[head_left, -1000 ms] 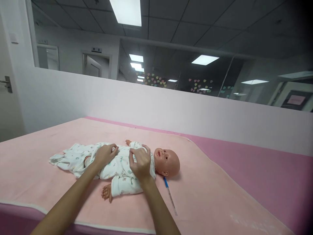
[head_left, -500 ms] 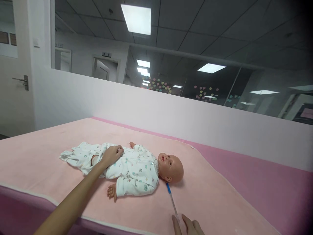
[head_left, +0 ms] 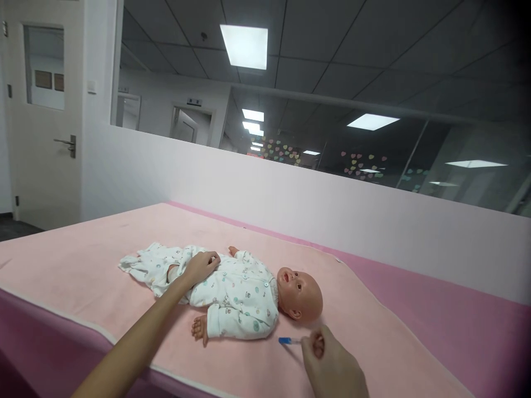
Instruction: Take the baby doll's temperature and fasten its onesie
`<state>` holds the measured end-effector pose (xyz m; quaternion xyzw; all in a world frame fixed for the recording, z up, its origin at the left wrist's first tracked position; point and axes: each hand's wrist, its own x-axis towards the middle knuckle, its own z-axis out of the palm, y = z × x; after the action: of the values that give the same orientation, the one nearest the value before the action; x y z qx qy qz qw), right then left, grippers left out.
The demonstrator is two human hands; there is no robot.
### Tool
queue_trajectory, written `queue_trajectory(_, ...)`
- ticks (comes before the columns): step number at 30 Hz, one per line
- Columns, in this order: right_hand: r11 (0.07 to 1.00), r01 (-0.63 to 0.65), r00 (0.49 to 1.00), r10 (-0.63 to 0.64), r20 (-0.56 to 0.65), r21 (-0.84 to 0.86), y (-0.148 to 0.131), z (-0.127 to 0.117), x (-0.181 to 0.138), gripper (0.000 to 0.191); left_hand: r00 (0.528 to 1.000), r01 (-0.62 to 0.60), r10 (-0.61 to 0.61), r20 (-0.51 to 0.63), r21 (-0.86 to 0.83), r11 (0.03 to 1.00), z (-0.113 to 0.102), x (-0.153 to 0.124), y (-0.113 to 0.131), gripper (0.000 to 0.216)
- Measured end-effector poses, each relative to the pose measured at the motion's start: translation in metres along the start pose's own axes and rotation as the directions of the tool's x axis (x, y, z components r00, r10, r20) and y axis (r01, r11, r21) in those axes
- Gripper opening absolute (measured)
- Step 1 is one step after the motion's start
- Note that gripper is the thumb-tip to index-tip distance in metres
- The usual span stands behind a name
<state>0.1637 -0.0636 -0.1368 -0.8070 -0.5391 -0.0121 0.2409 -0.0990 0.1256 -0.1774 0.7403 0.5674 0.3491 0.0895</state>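
Note:
A baby doll (head_left: pixel 244 298) in a white printed outfit lies on its back, its bare head (head_left: pixel 302 296) toward the right. My left hand (head_left: pixel 202 266) rests on the doll's belly, fingers loosely bent over the cloth and holding nothing. Close to the doll's head and shoulder, my right hand (head_left: pixel 329 356) is closed in a pinch round a slim clear stick with a blue end (head_left: pixel 285 341), which resembles a thermometer. Its blue end points left, just above the pad; the rest is hidden by my fingers.
The doll lies on a pink padded table cover (head_left: pixel 166 221) with a pale edging. Darker pink surface (head_left: pixel 435 282) shows beyond it at right. A white low wall (head_left: pixel 290 193) with a window above runs behind. A door (head_left: pixel 45 166) stands at the far left.
My right hand has gone from reaching at the clear stick's near end to holding it lifted and turned, blue end leftward. My left hand stays on the doll; the view has shifted slightly.

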Motion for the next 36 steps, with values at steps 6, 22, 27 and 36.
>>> queue_trajectory(6,0.978,0.181,0.978,-0.19,-0.084,-0.099,-0.032,0.021,0.025,0.02,1.0,-0.022,0.022,0.008,-0.011,1.0,-0.001,-0.001,0.0,0.027)
queue_trajectory(22,0.88,0.351,0.909,-0.239,-0.341,0.321,-0.021,0.049,0.046,0.046,1.0,-0.016,0.017,0.018,-0.04,0.999,-0.003,-0.002,0.001,0.027)
queue_trajectory(27,0.36,0.238,0.966,-0.182,-0.182,0.902,-0.041,-0.016,0.079,0.038,0.999,-0.014,0.015,0.029,-0.03,0.999,-0.002,-0.001,0.001,0.027)
queue_trajectory(36,0.013,0.633,0.701,-0.432,-0.567,0.774,-0.073,-0.071,0.08,0.052,1.0,-0.011,0.011,0.029,-0.017,1.0,-0.004,-0.002,0.002,0.03)
